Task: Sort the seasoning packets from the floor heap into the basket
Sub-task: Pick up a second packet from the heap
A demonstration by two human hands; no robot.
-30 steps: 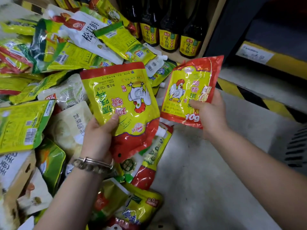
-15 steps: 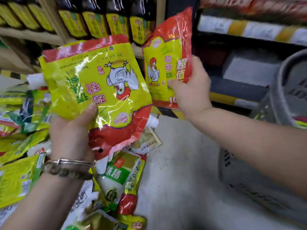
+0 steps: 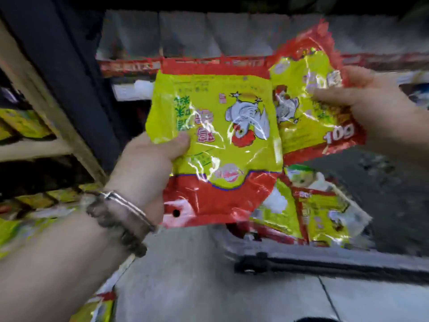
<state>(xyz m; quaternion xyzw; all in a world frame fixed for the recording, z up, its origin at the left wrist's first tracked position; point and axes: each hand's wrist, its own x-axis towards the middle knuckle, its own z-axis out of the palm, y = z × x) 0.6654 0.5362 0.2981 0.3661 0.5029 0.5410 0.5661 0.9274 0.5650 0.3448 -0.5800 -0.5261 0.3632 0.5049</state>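
While both are held up, the large chicken packet [image 3: 220,140] fills the centre, its nine o'clock edge pinched by the left hand [image 3: 148,163]. The smaller packet [image 3: 308,126], at two o'clock, is clamped in the right hand [image 3: 376,108]. This looks like the carrying step. Next, both need lowering and releasing into the basket [image 3: 348,261] at five o'clock, among the sorted packets [image 3: 325,217].

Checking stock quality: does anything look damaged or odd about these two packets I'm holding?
No tear or spill shows in this blurred frame. The large chicken seasoning packet in the left hand is upside down, hang hole at the bottom.
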